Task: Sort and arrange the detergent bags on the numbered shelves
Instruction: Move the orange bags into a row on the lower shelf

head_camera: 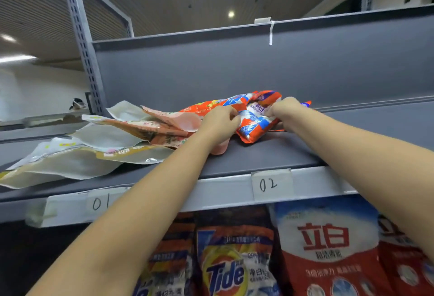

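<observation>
Gripping orange detergent bag (254, 120), left hand (219, 123), right hand (285, 109), fingers curled, labels 01 (101, 202), 02 (268, 184), Tide bag (231, 265) below.

head view | close, facing forward – perhaps slightly upward | shelf (234, 154)

Grey shelf (270, 152) — orange bag (256, 122), pink bags (164, 129), cream bags (70, 164) lying flat

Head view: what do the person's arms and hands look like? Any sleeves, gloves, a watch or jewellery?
Both forearms are bare for as far as the frame shows, no sleeves in view. The left hand and right hand wear no gloves, and no watch, bracelet or ring shows.
</observation>
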`<state>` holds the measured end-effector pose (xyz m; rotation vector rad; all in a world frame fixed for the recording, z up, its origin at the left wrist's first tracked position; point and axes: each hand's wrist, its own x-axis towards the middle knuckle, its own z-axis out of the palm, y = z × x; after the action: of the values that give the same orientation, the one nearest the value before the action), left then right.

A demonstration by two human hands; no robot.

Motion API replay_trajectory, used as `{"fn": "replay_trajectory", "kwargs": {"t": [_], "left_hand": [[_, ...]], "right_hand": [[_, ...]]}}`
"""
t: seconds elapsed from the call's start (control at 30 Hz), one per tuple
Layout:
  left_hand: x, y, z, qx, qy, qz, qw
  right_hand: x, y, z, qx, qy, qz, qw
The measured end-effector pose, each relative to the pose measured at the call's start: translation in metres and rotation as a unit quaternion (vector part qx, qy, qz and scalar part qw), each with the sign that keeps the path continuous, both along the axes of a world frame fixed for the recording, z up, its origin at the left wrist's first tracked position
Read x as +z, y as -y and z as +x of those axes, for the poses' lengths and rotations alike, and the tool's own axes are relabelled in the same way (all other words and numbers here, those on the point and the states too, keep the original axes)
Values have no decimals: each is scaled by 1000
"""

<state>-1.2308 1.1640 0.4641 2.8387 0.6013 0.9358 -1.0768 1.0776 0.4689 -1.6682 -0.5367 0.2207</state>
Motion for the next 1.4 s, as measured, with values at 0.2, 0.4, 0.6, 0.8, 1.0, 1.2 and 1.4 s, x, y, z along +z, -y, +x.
{"fn": "replay_trajectory", "kwargs": {"t": [0.2,0.4,0.6,0.8,1.0,1.2,1.4], "left_hand": [[2,5,-14,0,-82,2,997],[-2,34,-29,-110,-43,-89,989],[-19,74,-53,-267,20,-357,895],[-36,112,-106,-396,38,-527,751],[-98,134,-163,-343,65,-602,718],[-190,149,-193,-255,92,-651,709],[-293,173,-213,-131,64,-709,690]], "right_hand": [[6,75,-19,-40,17,102,994],[-3,150,-51,-76,53,206,974],[-16,211,-130,-2,75,319,945],[-53,245,-202,56,60,366,927],[-111,256,-247,41,-18,311,949],[-213,256,-270,-33,-119,149,981],[-311,276,-294,41,-193,70,978]]}}
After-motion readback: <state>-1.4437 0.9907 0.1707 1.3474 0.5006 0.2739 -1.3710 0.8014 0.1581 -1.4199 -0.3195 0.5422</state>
